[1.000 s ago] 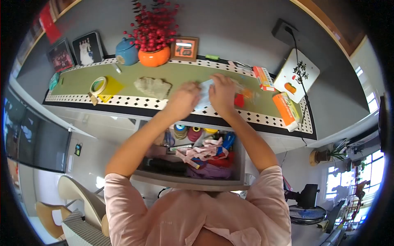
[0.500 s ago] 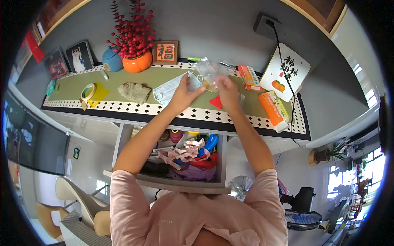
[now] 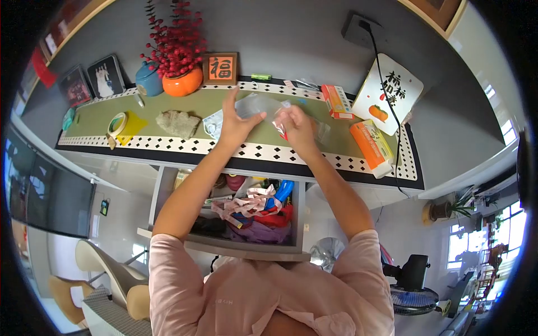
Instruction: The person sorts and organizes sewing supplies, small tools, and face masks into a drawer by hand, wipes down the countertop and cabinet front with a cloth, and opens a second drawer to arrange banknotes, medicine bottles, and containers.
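My right hand (image 3: 294,126) pinches a clear plastic bag (image 3: 262,106), which stretches leftward above the green mat. My left hand (image 3: 236,120) is spread, thumb and fingers apart, at the bag's left side with nothing gripped. Behind and beside my left hand lies a pale blue face mask (image 3: 213,123), partly covered by the hand and the bag. Something red shows just under my right hand, mostly hidden. Left of the mask rests a rough grey-beige cloth-like piece (image 3: 178,124).
An open drawer (image 3: 300,218) of ribbons and thread spools is below the desk edge. Orange boxes (image 3: 337,102) and a cable-crossed white board (image 3: 388,95) stand right. An orange pot (image 3: 182,83), blue jar (image 3: 149,81) and tape roll (image 3: 117,124) are left.
The mask, earlier under both hands, lies on the mat. The clear bag has come up in my right hand and now extends left toward my spread left hand.
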The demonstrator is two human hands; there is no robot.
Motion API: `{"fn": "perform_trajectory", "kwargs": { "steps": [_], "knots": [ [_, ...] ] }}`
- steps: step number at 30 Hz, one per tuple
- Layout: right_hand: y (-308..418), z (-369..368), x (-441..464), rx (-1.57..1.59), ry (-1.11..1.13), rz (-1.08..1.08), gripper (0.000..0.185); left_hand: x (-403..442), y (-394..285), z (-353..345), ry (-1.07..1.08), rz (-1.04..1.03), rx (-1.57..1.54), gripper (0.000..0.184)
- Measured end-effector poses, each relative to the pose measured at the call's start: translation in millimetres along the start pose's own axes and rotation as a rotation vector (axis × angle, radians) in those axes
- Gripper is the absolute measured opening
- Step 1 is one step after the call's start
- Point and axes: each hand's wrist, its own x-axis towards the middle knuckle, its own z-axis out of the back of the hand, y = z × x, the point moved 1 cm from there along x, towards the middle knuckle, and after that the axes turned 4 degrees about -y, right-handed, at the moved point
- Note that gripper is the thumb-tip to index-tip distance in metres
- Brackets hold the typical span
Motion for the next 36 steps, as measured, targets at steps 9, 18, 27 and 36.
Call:
{"fn": "perform_trajectory", "kwargs": {
  "steps": [9, 18, 27, 36],
  "knots": [
    [-10.0, 60.6, 8.7, -0.838, -0.141, 0.221, 0.034, -2.1, -14.5, 34.3, 0.422, 0.768, -0.146, 0.017],
    [-0.3, 79.8, 8.0, -0.909, -0.034, -0.051, 0.039, -16.5, -4.9, 20.8, 0.386, 0.843, -0.43, 0.024],
    [29.5, 24.5, 1.8, 0.039, -0.105, -0.131, 0.025, -13.2, -29.7, 32.4, 0.439, 0.956, -0.618, 0.032],
    [35.5, -60.2, -6.6, -0.126, -0.019, 0.098, 0.028, -8.7, -39.4, 69.1, 0.405, 0.865, -0.561, 0.022]
  ]
}}
